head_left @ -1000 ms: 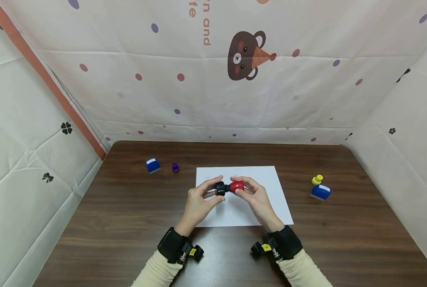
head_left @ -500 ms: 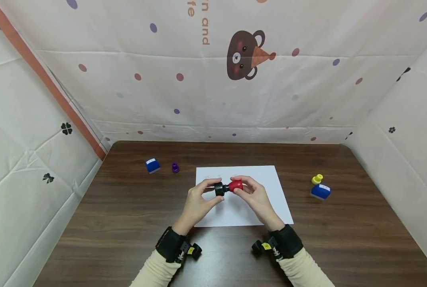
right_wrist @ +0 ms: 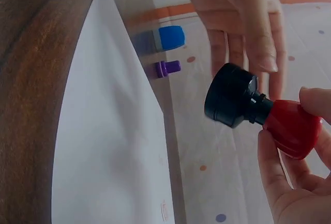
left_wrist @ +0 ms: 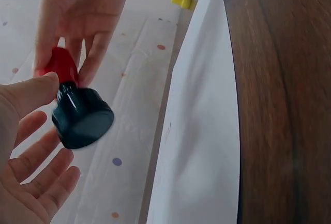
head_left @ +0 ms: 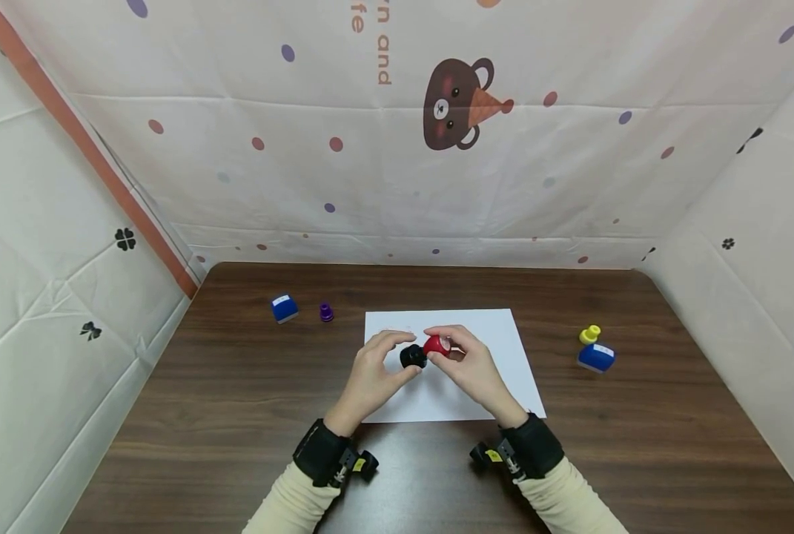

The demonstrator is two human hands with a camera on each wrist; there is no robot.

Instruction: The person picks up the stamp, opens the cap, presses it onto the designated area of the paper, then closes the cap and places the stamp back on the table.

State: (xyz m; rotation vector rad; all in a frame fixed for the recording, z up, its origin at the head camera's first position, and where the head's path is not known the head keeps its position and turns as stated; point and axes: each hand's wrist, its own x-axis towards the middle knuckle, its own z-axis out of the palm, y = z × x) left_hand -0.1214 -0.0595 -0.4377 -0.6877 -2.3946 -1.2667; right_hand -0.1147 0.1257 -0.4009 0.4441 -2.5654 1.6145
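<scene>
A stamp with a red knob handle (head_left: 437, 345) and a round black end (head_left: 413, 356) is held above the white paper (head_left: 490, 393). My right hand (head_left: 471, 365) pinches the red handle between thumb and fingers. My left hand (head_left: 373, 378) is spread around the black end, its fingers loosely extended. In the right wrist view, a gap shows between the left thumb and the black end (right_wrist: 230, 95). The flat face of the black end (left_wrist: 90, 128) is turned toward the left wrist camera. My palm hides part of the handle.
At the back left of the wooden table (head_left: 236, 386) stand a blue block-shaped item (head_left: 284, 308) and a purple stamp-like piece (head_left: 326, 312). On the right, a yellow piece (head_left: 589, 334) sits by another blue item (head_left: 596, 358). Patterned cloth (head_left: 370, 170) walls the back and sides.
The stamp has turned in my right hand, so its black end now angles toward the near side instead of lying sideways. My left fingers have spread slightly wider around it.
</scene>
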